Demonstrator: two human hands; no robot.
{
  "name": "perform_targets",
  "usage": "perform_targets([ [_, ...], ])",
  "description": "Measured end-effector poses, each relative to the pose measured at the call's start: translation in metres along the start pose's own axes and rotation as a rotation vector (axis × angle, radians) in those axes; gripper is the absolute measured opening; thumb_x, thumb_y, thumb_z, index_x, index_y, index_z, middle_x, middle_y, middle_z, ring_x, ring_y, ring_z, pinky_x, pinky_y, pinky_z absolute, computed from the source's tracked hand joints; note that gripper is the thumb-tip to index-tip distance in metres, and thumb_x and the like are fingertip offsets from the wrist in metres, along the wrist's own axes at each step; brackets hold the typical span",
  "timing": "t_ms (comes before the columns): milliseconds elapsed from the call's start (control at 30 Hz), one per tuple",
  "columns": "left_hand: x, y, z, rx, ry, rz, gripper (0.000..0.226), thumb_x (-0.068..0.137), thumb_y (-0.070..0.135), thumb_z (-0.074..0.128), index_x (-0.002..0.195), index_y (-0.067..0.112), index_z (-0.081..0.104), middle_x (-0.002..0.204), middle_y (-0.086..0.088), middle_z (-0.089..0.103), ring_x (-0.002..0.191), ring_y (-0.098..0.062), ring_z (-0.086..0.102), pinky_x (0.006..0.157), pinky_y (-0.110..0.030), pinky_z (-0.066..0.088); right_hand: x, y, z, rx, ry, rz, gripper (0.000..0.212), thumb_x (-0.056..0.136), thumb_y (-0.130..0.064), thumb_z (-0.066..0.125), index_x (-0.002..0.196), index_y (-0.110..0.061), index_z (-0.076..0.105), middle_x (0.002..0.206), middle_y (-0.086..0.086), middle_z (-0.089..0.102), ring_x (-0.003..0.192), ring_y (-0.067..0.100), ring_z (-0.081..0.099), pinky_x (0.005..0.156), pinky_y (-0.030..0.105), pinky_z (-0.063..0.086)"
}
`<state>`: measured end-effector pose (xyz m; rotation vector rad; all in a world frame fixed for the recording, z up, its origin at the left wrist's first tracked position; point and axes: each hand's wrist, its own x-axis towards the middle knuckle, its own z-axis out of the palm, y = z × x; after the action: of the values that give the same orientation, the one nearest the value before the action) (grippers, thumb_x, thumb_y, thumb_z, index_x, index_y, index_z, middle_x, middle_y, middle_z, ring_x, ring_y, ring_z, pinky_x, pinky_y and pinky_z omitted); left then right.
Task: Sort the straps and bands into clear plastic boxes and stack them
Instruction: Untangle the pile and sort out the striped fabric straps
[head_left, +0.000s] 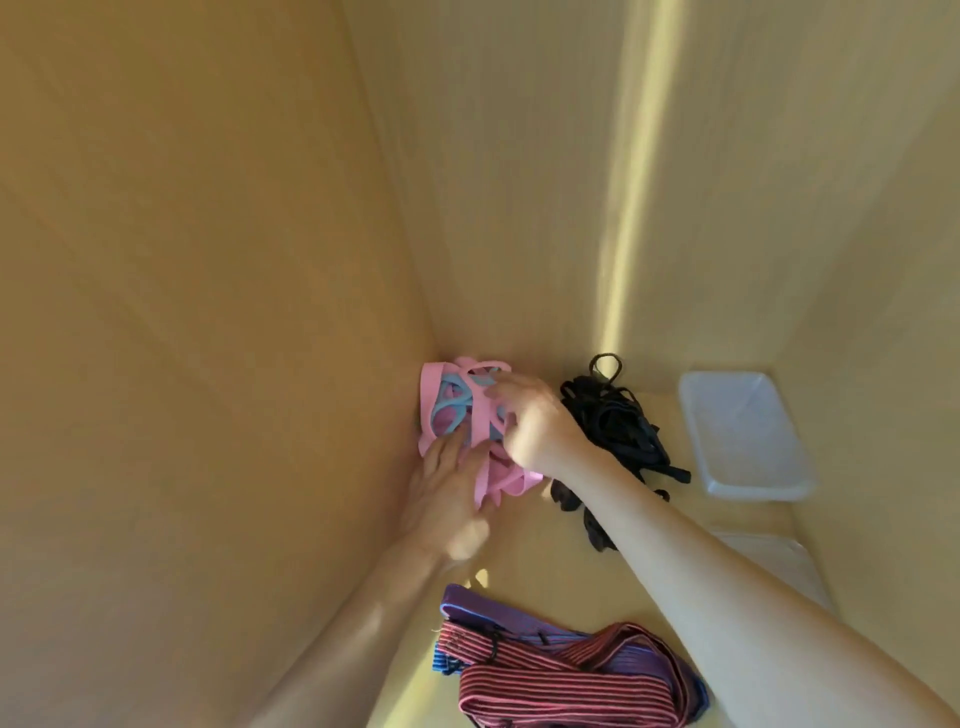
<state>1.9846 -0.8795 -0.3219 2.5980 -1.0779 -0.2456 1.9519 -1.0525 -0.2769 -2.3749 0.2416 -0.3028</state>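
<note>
A tangle of pink and light-blue bands (457, 405) lies in the corner against the left wall. My right hand (530, 421) grips the top of this tangle, fingers curled into the bands. My left hand (447, 493) reaches in from below, its fingers on the lower pink bands; the view is blurred and the grip is unclear. A pile of black straps (618, 421) lies just right of my right hand. Striped red and purple straps (561, 670) lie near the front. A clear plastic box (748, 441) stands upside down or open at the right.
Tan wooden walls close in on the left and back. A second clear plastic piece (774, 566), perhaps a lid or box, lies in front of the first box at the right. A strip of sunlight runs down the back wall.
</note>
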Motion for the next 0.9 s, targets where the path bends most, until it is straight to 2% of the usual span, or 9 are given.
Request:
perform_targets([
  [100,-0.004,0.004,-0.004,-0.017,0.016,0.012,0.074,0.087,0.028,0.061,0.154,0.03,0.031,0.164,-0.001,0.016,0.151,-0.019,0.009,0.121,-0.03,0.014,-0.043,-0.003,-0.025,0.075,0.08,0.073,0.045,0.093,-0.005,0.053,0.136,-0.016,0.06,0.148,-0.004,0.048,0.14,0.013,0.038,0.119,0.031,0.03],
  [233,-0.036,0.021,-0.011,-0.176,0.071,0.045,0.054,0.091,0.029,0.059,0.144,0.023,0.049,0.155,-0.001,0.039,0.145,-0.019,0.026,0.121,-0.039,0.024,-0.134,0.009,-0.036,0.152,0.134,0.12,0.022,0.094,-0.014,0.064,0.112,-0.026,0.067,0.121,-0.022,0.056,0.12,-0.004,0.051,0.105,0.017,0.039],
  [300,-0.061,0.033,-0.015,-0.237,0.06,0.109,0.046,0.093,0.035,0.058,0.137,0.023,0.054,0.142,0.004,0.05,0.137,-0.015,0.035,0.116,-0.035,0.03,-0.18,0.009,-0.03,0.101,0.076,0.153,0.023,0.095,-0.025,0.065,0.117,-0.03,0.063,0.127,-0.027,0.051,0.125,-0.007,0.046,0.107,0.016,0.037],
  [467,-0.122,0.054,-0.002,-0.137,-0.024,0.275,0.073,0.079,0.079,0.056,0.139,0.038,0.047,0.139,0.023,0.047,0.144,-0.002,0.026,0.115,-0.026,0.023,-0.252,0.007,-0.009,-0.294,-0.318,0.155,0.082,0.086,-0.071,0.043,0.155,-0.033,0.024,0.162,-0.017,0.004,0.151,0.009,-0.004,0.126,0.033,0.006],
  [567,-0.145,0.054,0.023,-0.024,-0.134,0.333,0.101,0.06,0.092,0.058,0.143,0.034,0.048,0.142,0.016,0.05,0.143,-0.01,0.034,0.12,-0.037,0.024,-0.265,0.009,0.007,-0.371,-0.414,0.162,0.102,0.074,-0.082,0.038,0.159,-0.035,0.008,0.165,-0.013,-0.011,0.153,0.016,-0.016,0.123,0.039,-0.015],
  [633,-0.151,0.05,0.04,0.066,-0.16,0.337,0.099,0.062,0.086,0.059,0.142,0.028,0.054,0.139,0.009,0.056,0.136,-0.016,0.047,0.121,-0.043,0.027,-0.269,0.01,0.017,-0.42,-0.465,0.179,0.103,0.074,-0.08,0.049,0.159,-0.035,0.014,0.167,-0.01,0.0,0.155,0.022,-0.002,0.126,0.045,-0.002],
  [667,-0.151,0.048,0.046,0.075,-0.137,0.337,0.091,0.066,0.08,0.06,0.138,0.026,0.058,0.135,0.007,0.059,0.131,-0.018,0.053,0.119,-0.044,0.029,-0.269,0.01,0.02,-0.451,-0.479,0.194,0.1,0.073,-0.076,0.06,0.156,-0.032,0.027,0.165,-0.005,0.017,0.153,0.026,0.017,0.124,0.05,0.018],
  [733,-0.144,0.041,0.055,0.043,-0.069,0.342,0.074,0.071,0.068,0.062,0.132,0.026,0.063,0.128,0.007,0.063,0.123,-0.018,0.058,0.116,-0.042,0.03,-0.265,0.013,0.028,-0.477,-0.396,0.189,0.088,0.065,-0.061,0.079,0.141,-0.026,0.053,0.146,0.0,0.051,0.134,0.03,0.051,0.101,0.051,0.05],
  [900,-0.103,0.024,0.05,0.04,-0.023,0.328,0.068,0.069,0.057,0.063,0.13,0.028,0.063,0.127,0.011,0.062,0.122,-0.015,0.055,0.113,-0.037,0.032,-0.229,0.026,0.042,-0.554,-0.239,0.172,0.076,0.072,-0.038,0.079,0.141,-0.025,0.049,0.141,0.001,0.051,0.132,0.03,0.047,0.102,0.049,0.047],
])
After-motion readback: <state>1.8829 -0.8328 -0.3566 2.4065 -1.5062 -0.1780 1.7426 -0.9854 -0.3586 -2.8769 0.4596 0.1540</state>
